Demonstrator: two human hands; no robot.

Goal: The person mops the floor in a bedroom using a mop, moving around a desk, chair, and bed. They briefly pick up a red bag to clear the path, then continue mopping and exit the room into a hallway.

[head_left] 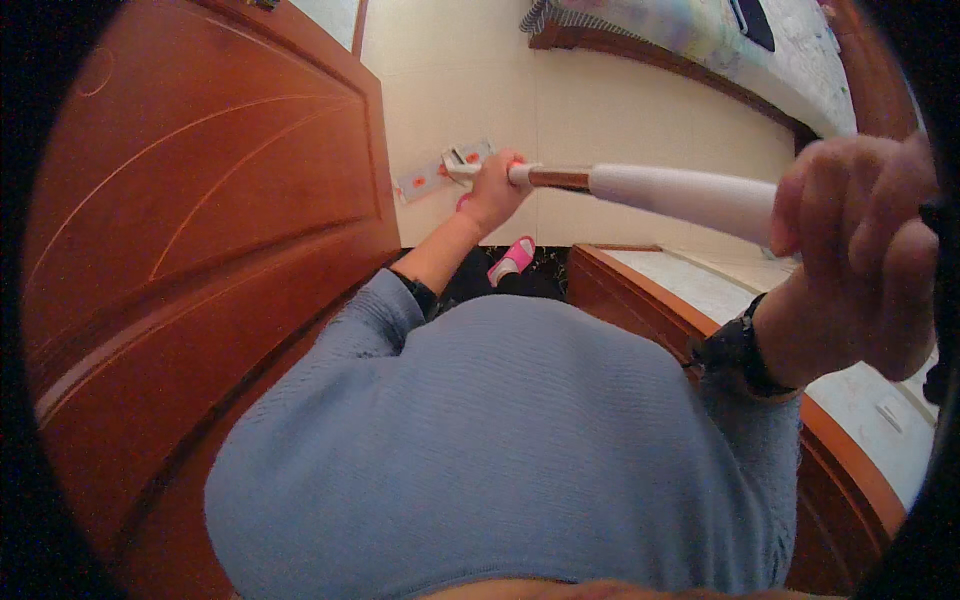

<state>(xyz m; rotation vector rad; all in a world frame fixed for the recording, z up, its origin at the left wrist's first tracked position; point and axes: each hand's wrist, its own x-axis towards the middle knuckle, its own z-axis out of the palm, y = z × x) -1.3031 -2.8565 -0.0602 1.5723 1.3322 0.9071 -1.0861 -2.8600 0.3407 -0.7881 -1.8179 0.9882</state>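
A flat mop with a long handle (680, 200) slants across the view, its white grip toward the upper right. My right hand (850, 250) is raised close to the camera, its fingers wrapped round the upper end of the handle. Lower on the pole, my left hand (495, 195) grips it just above the mop head. The flat rectangular mop head (430, 180), grey with orange-red spots, rests on the pale floor beside the open door's edge. Its joint shows next to my left hand, which hides part of the pole.
A brown wooden door (220, 190) stands along the left. A bed with a pale patterned cover (690, 45) is at the far right. Brown door framing (650, 300) borders a pale wall on the right. My foot in a pink slipper (515, 260) is at a dark threshold.
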